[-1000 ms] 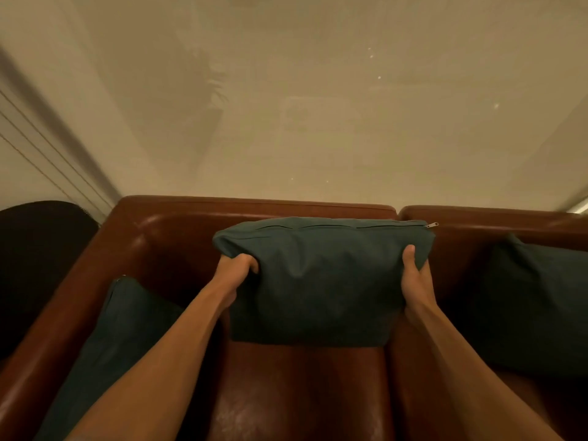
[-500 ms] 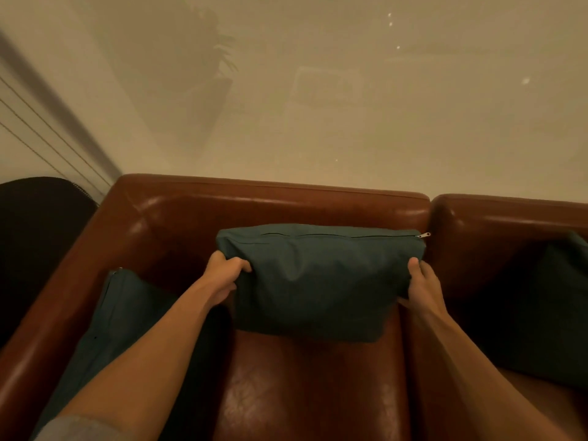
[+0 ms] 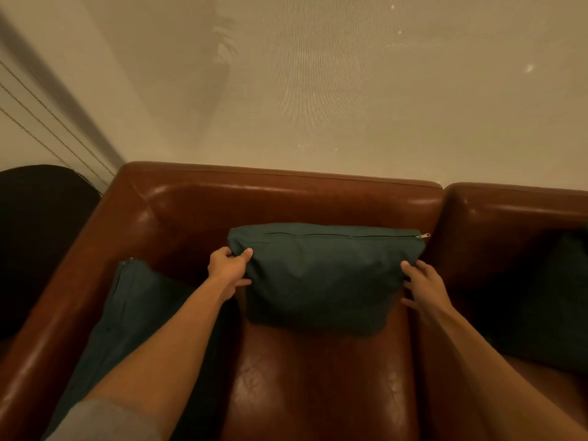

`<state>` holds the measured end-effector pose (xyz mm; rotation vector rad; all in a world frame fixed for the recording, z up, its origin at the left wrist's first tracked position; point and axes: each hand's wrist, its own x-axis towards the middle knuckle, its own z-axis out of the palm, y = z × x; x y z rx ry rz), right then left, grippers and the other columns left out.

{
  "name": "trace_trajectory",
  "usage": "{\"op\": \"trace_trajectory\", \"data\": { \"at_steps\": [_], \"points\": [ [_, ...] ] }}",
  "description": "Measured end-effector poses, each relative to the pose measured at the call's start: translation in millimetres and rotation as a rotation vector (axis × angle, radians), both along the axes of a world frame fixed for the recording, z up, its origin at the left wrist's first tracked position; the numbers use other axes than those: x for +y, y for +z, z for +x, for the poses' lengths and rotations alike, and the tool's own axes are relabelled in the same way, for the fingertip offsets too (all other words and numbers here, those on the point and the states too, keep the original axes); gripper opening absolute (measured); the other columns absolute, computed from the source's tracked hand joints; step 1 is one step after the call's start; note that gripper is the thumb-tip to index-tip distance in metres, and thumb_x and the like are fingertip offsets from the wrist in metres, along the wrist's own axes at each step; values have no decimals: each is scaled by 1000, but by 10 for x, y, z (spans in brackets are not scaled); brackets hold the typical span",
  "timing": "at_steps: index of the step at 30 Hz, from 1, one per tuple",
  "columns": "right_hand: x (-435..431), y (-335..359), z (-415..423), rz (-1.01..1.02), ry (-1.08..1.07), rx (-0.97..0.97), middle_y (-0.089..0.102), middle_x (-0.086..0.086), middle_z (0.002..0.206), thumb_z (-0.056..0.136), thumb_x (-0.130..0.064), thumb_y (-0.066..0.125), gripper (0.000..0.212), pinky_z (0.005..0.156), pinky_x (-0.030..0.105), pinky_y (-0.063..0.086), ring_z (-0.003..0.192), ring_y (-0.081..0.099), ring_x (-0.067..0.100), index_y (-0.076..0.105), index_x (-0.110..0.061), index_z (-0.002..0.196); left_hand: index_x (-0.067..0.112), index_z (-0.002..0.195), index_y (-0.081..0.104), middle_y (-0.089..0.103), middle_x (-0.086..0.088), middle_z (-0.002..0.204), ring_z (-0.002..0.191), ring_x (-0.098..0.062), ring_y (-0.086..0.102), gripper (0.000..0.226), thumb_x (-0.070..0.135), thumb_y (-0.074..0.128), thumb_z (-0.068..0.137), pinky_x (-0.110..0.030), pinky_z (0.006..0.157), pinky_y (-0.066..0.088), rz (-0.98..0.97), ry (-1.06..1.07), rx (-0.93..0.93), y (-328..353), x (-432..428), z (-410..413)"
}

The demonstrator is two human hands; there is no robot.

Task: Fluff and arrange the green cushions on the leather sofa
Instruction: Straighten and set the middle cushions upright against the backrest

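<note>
A green cushion (image 3: 324, 275) stands upright in the middle of the seat of a brown leather sofa (image 3: 286, 198), leaning back against the backrest. A zip runs along its top edge, and the zip pull (image 3: 423, 235) lies at the top right corner.

Our left hand (image 3: 229, 268) pinches the cushion's upper left corner, with the thumb on the front face and the fingers curled behind. Our right hand (image 3: 424, 286) lies at the cushion's right edge, fingers straight and spread, gripping nothing. Its fingertips are against the fabric or just beside it; we cannot tell which.

A second green cushion (image 3: 133, 313) leans against the sofa's left armrest, partly hidden under our left forearm, which ends in a grey sleeve (image 3: 105, 421). A third green cushion (image 3: 556, 297) sits in shadow on the adjoining seat to the right.

Behind the sofa rises a plain cream wall (image 3: 318, 90). A dark rounded shape (image 3: 38, 233), too dim to identify, stands just beyond the left armrest.
</note>
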<state>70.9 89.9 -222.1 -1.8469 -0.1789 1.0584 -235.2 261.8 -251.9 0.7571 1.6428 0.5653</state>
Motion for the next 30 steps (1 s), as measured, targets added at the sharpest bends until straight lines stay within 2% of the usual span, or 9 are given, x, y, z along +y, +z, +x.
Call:
{"op": "trace_trajectory", "data": {
  "at_steps": [4, 8, 11, 13, 15, 19, 24, 27, 30],
  "points": [
    [4, 64, -123, 18, 35, 19, 57, 0, 124, 100, -26, 51, 45, 77, 36, 45, 84, 56, 5, 42, -13, 143, 13, 90, 61, 62, -16, 117, 102, -36, 64, 4, 13, 63, 94, -48, 65, 62, 36, -36, 76, -19, 170, -40],
    [-69, 57, -212, -6, 21, 29, 57, 3, 132, 99, -30, 52, 48, 89, 45, 44, 97, 56, 16, 44, -15, 144, 12, 95, 61, 62, -14, 119, 106, -34, 63, 2, 12, 58, 96, -46, 67, 62, 83, -65, 102, 31, 270, -42],
    [-68, 70, -290, -3, 19, 31, 59, 2, 126, 99, -28, 53, 45, 88, 44, 43, 101, 55, 17, 46, -14, 142, 15, 100, 54, 58, -10, 123, 115, -34, 58, 10, 6, 52, 98, -51, 84, 57, 31, -115, 99, 35, 256, -78],
    [-36, 112, -329, 18, 22, 51, 62, -2, 115, 100, -26, 51, 35, 87, 42, 43, 92, 56, 12, 52, -13, 133, 10, 125, 53, 56, -15, 132, 119, -36, 56, 28, 5, 53, 97, -53, 89, 55, -1, -128, 104, -3, 250, -129],
    [-25, 172, -345, 29, 12, 81, 61, -1, 120, 100, -27, 50, 34, 90, 43, 42, 94, 57, 13, 54, -16, 131, 6, 143, 41, 52, -18, 137, 122, -37, 55, 48, 6, 55, 97, -53, 90, 55, -9, -123, 125, -22, 245, -171],
    [7, 263, -310, 24, 39, 175, 50, 0, 146, 100, -35, 44, 41, 109, 56, 32, 136, 43, 25, 50, -23, 138, 8, 134, 53, 56, -17, 133, 113, -34, 61, 44, 10, 64, 92, -40, 75, 60, 38, -68, 219, -68, 208, -290],
    [56, 371, -287, 81, 85, 199, 56, -8, 130, 102, -35, 36, 26, 110, 53, 28, 117, 50, 16, 60, -31, 114, 7, 131, 54, 61, -17, 126, 107, -33, 65, 40, 8, 64, 92, -42, 77, 61, 22, -85, 168, -82, 133, -360],
    [-12, 297, -294, 60, 40, 164, 52, -7, 129, 101, -34, 39, 28, 109, 53, 30, 125, 45, 20, 57, -28, 122, 5, 129, 53, 62, -14, 122, 109, -33, 64, 35, 5, 60, 94, -47, 86, 58, 9, -134, 113, -44, 75, -336],
    [-60, 242, -324, 61, -7, 120, 51, -2, 125, 100, -31, 45, 15, 94, 47, 39, 113, 48, 23, 59, -29, 102, 10, 126, 56, 61, -9, 124, 113, -31, 61, 32, 9, 59, 95, -48, 87, 57, 11, -169, 108, -57, -3, -343]
  ]
}}
